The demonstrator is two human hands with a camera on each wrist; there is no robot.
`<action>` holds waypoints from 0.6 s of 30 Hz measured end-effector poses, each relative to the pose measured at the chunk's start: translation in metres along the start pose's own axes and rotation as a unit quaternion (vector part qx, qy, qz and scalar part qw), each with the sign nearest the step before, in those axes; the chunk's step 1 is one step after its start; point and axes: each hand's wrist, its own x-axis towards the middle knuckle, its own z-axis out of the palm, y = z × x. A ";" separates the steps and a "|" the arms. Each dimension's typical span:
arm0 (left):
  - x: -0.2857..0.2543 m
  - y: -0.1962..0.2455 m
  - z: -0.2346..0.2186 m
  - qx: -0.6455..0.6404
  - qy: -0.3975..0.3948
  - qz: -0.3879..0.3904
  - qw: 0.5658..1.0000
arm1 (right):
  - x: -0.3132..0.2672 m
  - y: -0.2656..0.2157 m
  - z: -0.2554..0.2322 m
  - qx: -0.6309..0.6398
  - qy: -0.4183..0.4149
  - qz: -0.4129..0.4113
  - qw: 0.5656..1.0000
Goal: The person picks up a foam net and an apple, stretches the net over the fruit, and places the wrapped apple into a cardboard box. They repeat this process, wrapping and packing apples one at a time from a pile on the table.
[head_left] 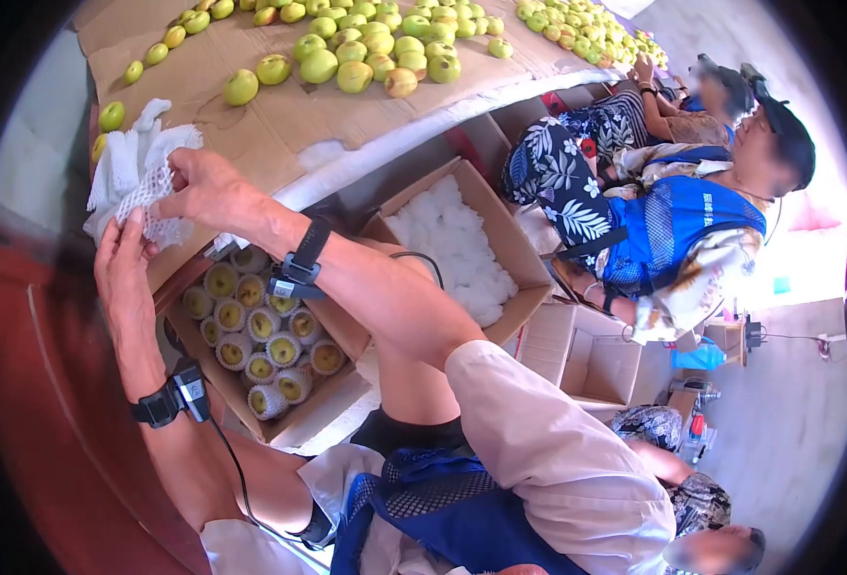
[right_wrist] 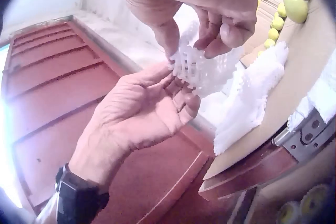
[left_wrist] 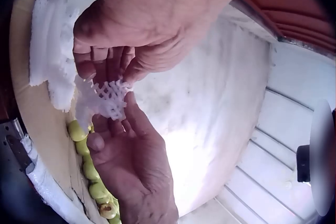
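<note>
A white foam net sleeve (head_left: 158,196) is stretched between both hands at the table's corner. My left hand (head_left: 125,268) pinches its lower edge from below, thumb and fingertips at the mesh. From above, my right hand (head_left: 208,187) pinches the same sleeve near its rim. In the right wrist view, the mesh (right_wrist: 190,69) spreads between the fingertips of the two hands. More white foam sleeves (right_wrist: 249,103) lie flattened in a pile on the table edge beside the hands. No apple shows inside the held sleeve.
Many green-yellow apples (head_left: 376,43) lie on the cardboard-covered table (head_left: 241,129). Below, an open carton (head_left: 332,407) contains apples in foam nets; another carton (head_left: 512,230) contains white foam pieces. A red panel (head_left: 59,383) stands at left. People sit at right, one in a blue vest (head_left: 682,225).
</note>
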 end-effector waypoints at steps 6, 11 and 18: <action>0.005 -0.007 -0.002 0.028 -0.004 0.033 0.999 | 0.011 0.028 0.010 0.139 0.036 -0.023 0.989; 0.009 -0.003 0.004 -0.011 0.024 0.023 0.999 | 0.010 0.022 0.012 0.136 0.054 -0.007 0.989; 0.015 0.000 -0.012 -0.066 0.054 -0.016 0.996 | 0.004 0.011 -0.003 0.111 -0.059 -0.018 0.992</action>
